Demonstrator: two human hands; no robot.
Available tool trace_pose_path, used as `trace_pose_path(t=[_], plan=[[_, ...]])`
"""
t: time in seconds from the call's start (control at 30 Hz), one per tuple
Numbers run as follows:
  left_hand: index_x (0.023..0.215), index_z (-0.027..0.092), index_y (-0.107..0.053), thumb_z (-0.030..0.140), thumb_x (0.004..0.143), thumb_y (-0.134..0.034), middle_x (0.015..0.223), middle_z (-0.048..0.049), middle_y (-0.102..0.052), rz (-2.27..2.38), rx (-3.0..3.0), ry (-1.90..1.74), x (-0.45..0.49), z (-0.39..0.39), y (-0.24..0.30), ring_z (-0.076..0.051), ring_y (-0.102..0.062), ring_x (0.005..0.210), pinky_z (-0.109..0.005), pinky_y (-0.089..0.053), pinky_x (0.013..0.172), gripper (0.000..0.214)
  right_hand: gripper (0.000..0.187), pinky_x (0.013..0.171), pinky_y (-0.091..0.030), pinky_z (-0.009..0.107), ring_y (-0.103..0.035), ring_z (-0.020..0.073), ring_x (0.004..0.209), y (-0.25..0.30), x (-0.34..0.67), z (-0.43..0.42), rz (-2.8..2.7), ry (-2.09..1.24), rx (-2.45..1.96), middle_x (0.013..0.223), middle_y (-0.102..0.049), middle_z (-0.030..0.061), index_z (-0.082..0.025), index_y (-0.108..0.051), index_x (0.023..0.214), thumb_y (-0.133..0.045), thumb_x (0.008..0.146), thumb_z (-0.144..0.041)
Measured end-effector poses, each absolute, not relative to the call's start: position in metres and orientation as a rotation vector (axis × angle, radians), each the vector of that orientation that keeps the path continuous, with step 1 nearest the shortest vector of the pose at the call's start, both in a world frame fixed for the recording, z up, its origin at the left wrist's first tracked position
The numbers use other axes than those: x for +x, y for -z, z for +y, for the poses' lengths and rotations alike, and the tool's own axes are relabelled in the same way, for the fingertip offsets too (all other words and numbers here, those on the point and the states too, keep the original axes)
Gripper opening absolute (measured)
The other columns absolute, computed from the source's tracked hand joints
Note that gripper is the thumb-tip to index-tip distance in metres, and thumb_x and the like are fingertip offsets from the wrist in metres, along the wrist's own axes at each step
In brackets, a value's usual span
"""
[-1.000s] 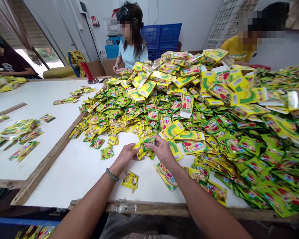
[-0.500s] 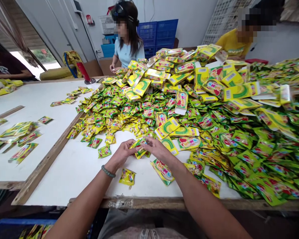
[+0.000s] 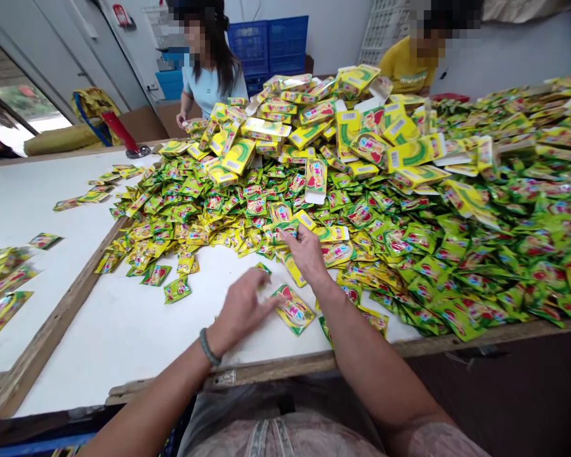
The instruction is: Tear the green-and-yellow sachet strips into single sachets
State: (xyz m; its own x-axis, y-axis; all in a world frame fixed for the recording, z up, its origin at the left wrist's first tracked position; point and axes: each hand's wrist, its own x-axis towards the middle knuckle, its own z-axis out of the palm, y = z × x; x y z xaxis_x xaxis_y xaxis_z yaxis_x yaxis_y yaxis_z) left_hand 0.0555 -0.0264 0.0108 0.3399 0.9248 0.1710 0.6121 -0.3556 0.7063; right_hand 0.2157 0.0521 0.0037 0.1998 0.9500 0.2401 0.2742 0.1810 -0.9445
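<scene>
My right hand point(image 3: 308, 255) pinches a small yellow-green box point(image 3: 278, 232) between thumb and fingers, at the near edge of the pile. Lower on the white tabletop is my left hand point(image 3: 243, 309), slightly blurred, its thumb spread away from the curled fingers. A small green packet point(image 3: 262, 268) lies just past its fingertips; whether they touch cannot be made out. Beside the left thumb lies a flat packet point(image 3: 295, 311) with a watermelon picture and bright lettering. Several yellow boxes point(image 3: 334, 234) lie close to my right hand.
A large heap of green packets point(image 3: 423, 244) covers the right side, topped by yellow boxes point(image 3: 240, 155). A wooden strip point(image 3: 57, 317) divides the table at left. Two co-workers, one in light blue point(image 3: 214, 86) and one in yellow point(image 3: 409, 66), are behind the heap.
The hands have parted: my right hand has carried the small box forward to the pile, while my left has let go and drawn back toward me. The view has shifted right and down.
</scene>
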Motion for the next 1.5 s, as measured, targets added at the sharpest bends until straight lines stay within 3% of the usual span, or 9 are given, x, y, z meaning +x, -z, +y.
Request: trace_pose_path(t=[0.17, 0.37, 0.5, 0.63, 0.8, 0.93, 1.07, 1.37, 1.5], plan=[[0.116, 0.021, -0.054, 0.056, 0.077, -0.053, 0.108, -0.0133, -0.048, 1.345, 2.489, -0.385, 0.094, -0.052, -0.001, -0.028, -0.048, 0.095, -0.043, -0.044, 0.081, 0.053, 0.039, 0.049, -0.023, 0.022, -0.025, 0.0084, 0.053, -0.007, 0.219, 0.051, -1.36, -0.734, -1.323, 0.054, -0.028, -0.0076, -0.021, -0.031, 0.06, -0.057, 0.076, -0.046], [0.09, 0.021, -0.062, 0.027, 0.071, -0.061, 0.128, -0.0118, -0.041, 1.181, 2.573, -0.167, 0.044, -0.048, -0.011, -0.031, -0.039, 0.117, -0.044, -0.037, 0.093, 0.019, 0.038, 0.05, -0.022, 0.023, -0.026, 0.0093, 0.053, -0.009, 0.213, 0.047, -1.425, -0.754, -1.363, 0.054, -0.03, -0.0069, -0.022, -0.031, 0.06, -0.055, 0.076, -0.045], [0.116, 0.02, -0.052, 0.032, 0.076, -0.057, 0.138, -0.0138, -0.037, 1.565, 2.412, -0.356, -0.007, -0.037, -0.011, -0.03, -0.035, 0.125, -0.044, -0.032, 0.1, 0.042, 0.039, 0.051, -0.022, 0.024, -0.027, 0.0098, 0.053, -0.004, 0.202, 0.046, -1.536, -0.735, -1.402, 0.054, -0.031, -0.0066, -0.022, -0.027, 0.059, -0.055, 0.076, -0.043], [0.129, 0.009, -0.042, 0.05, 0.074, -0.057, 0.119, -0.0216, -0.055, 2.025, 2.152, -0.267, -0.014, -0.023, -0.005, -0.034, -0.049, 0.112, -0.042, -0.037, 0.091, 0.07, 0.034, 0.052, -0.023, 0.024, -0.03, 0.0103, 0.054, 0.005, 0.192, 0.043, -1.608, -0.763, -1.429, 0.057, -0.034, -0.0061, -0.022, -0.031, 0.062, -0.053, 0.076, -0.043], [0.132, 0.012, -0.036, 0.043, 0.074, -0.059, 0.089, -0.0106, -0.067, 2.02, 1.881, -0.159, 0.003, -0.02, -0.005, -0.027, -0.062, 0.084, -0.03, -0.039, 0.067, 0.07, 0.03, 0.051, -0.022, 0.023, -0.03, 0.0099, 0.054, 0.013, 0.191, 0.042, -1.702, -0.807, -1.445, 0.057, -0.033, -0.0065, -0.022, -0.032, 0.063, -0.053, 0.076, -0.038], [0.133, 0.012, -0.032, 0.048, 0.067, -0.064, 0.099, -0.0103, -0.064, 2.014, 1.694, -0.311, 0.016, -0.029, -0.004, -0.026, -0.06, 0.091, -0.029, -0.039, 0.071, 0.082, 0.026, 0.051, -0.022, 0.023, -0.031, 0.0099, 0.053, 0.016, 0.191, 0.044, -1.743, -0.811, -1.421, 0.055, -0.034, -0.0064, -0.021, -0.037, 0.061, -0.055, 0.073, -0.036], [0.117, 0.01, -0.047, 0.062, 0.055, -0.068, 0.11, -0.0187, -0.058, 2.045, 1.844, -0.272, 0.028, -0.032, 0.001, -0.033, -0.053, 0.104, -0.035, -0.039, 0.082, 0.084, 0.027, 0.05, -0.023, 0.022, -0.032, 0.01, 0.054, 0.019, 0.193, 0.046, -1.685, -0.85, -1.381, 0.054, -0.035, -0.0061, -0.02, -0.041, 0.059, -0.054, 0.075, -0.038], [0.086, 0.018, -0.051, 0.065, 0.042, -0.073, 0.082, -0.01, -0.065, 1.991, 1.755, -0.117, 0.015, -0.01, -0.002, -0.028, -0.061, 0.078, -0.028, -0.035, 0.06, 0.067, 0.015, 0.048, -0.021, 0.022, -0.033, 0.0099, 0.051, 0.02, 0.193, 0.048, -1.703, -0.763, -1.489, 0.053, -0.041, -0.0049, -0.02, -0.05, 0.064, -0.061, 0.072, -0.027], [0.088, 0.018, -0.051, 0.066, 0.046, -0.07, 0.082, -0.0092, -0.066, 1.951, 1.748, -0.201, 0.017, 0.002, 0.0, -0.027, -0.061, 0.074, -0.027, -0.034, 0.057, 0.066, 0.016, 0.049, -0.021, 0.022, -0.033, 0.0098, 0.051, 0.017, 0.193, 0.045, -1.802, -0.748, -1.518, 0.053, -0.041, -0.0051, -0.02, -0.048, 0.062, -0.06, 0.071, -0.024]])
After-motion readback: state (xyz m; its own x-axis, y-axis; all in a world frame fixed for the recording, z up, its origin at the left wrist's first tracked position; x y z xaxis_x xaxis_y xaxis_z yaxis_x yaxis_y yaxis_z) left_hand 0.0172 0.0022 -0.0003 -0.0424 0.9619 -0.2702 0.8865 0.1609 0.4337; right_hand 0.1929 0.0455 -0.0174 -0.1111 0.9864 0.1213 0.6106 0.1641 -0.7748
